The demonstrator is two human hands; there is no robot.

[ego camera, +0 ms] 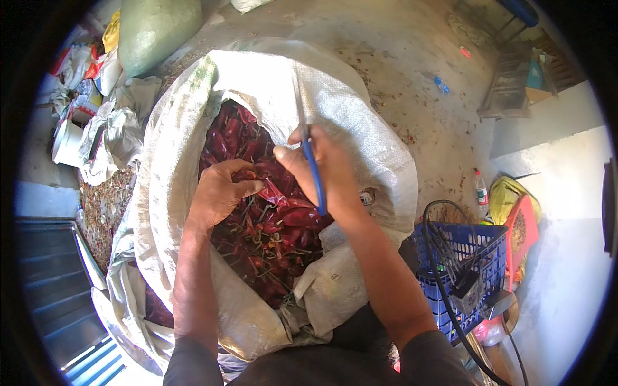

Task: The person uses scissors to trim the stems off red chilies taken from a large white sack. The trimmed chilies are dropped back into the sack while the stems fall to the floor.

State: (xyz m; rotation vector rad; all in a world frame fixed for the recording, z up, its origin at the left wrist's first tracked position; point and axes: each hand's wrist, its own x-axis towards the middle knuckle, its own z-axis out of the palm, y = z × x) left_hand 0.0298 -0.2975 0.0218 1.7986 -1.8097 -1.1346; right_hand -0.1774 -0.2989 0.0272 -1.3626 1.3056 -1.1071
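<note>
A large white woven sack [386,140] lies open before me, its rim folded outward, holding many dried red chili peppers [304,217] with stems. My left hand [224,190] is over the peppers at the left, thumb and fingers closed on a dried red chili pepper [273,192]. On the right, my right hand [323,166] grips scissors [314,173] with blue handles. Their blades point away from me over the far side of the sack. Whether the blades are apart cannot be told.
A blue plastic crate [492,241] with cables and a metal box stands at right. A second sack [123,284] with red peppers lies at lower left. A full green sack [157,36], bags and a white bucket [67,142] are at upper left. Plant debris litters the floor.
</note>
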